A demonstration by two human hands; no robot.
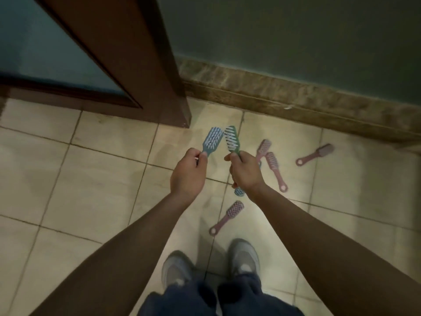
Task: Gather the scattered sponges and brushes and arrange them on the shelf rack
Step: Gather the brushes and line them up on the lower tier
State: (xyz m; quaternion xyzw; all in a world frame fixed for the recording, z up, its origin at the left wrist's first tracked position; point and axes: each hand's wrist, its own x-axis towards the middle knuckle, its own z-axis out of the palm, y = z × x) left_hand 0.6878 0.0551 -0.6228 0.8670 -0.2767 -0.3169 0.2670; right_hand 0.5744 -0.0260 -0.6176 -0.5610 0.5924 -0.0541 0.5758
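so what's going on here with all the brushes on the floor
A person stands on a beige tiled floor, gathering brushes. The left hand grips a blue plastic brush by its handle, the right hand a green plastic brush. Four pink plastic brushes lie on the tiles, plus a second blue brush partly hidden by the right wrist.

Gripping a blue brush (pixel 212 140) in left hand (pixel 188 172), green brush (pixel 232 139) in right hand (pixel 246 172), above pink brushes (pixel 227 216) on floor (pixel 102 179).

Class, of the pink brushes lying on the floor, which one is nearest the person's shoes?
The pink brush lying alone just ahead of the right shoe. The other three pink brushes lie farther off, nearer the wall.
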